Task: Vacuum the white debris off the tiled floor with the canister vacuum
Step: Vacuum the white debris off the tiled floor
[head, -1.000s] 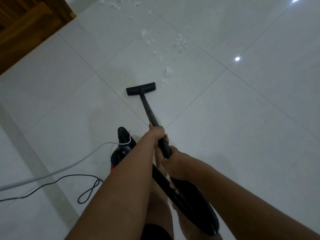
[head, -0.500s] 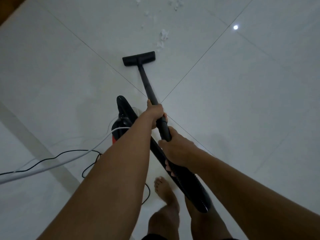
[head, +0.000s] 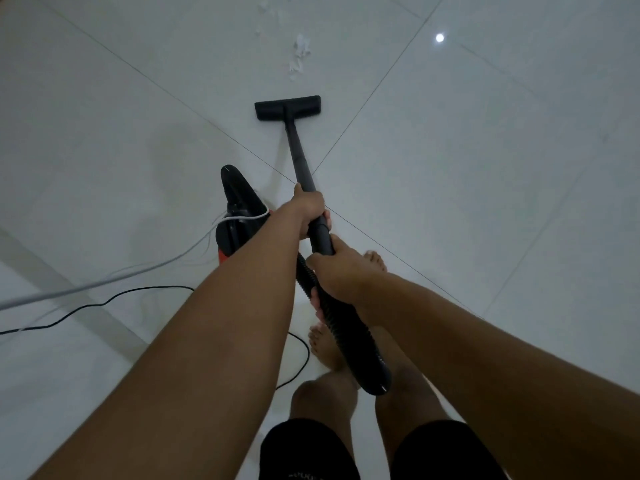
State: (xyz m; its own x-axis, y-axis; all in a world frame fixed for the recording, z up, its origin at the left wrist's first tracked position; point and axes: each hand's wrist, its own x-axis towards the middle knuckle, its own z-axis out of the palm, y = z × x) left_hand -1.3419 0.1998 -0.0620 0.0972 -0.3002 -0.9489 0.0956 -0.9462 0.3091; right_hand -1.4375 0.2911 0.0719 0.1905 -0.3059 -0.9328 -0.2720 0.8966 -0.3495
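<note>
Head view, looking down. The left hand (head: 309,206) grips the black wand (head: 297,147), fingers curled right round it; the right hand (head: 341,271) grips lower down, where the wand's thick end meets the ribbed hose (head: 349,337), fingers wrapped under it with their tips showing on the hose's left side; the hands are near each other but apart, left ahead of right. The wand slopes away from the person to the nozzle (head: 287,108), a flat black bar lying on the tiled floor (head: 485,168), crosswise to the wand. The debris (head: 299,53), a loose string of white scraps, lies just beyond the nozzle, off its right half and not touching it; smaller flecks lie farther on, near the top edge. The hose runs back from the right hand between the legs; it ends in view at the knees as a rounded bend. The canister (head: 239,206), black with red at its base, stands on the floor just left of the left forearm, partly hidden by it. A white cable (head: 104,282) lies across the canister and runs to the left edge; a thin black cord (head: 104,303) winds along the floor below it and passes behind the left arm. The right foot (head: 375,261), bare, shows just past the right wrist; the left foot (head: 323,344), bare, lies beside the hose; black shorts (head: 304,452) fill the bottom edge. Grout lines cross under the wand; a round light spot (head: 440,38) shines on a tile at upper right.
</note>
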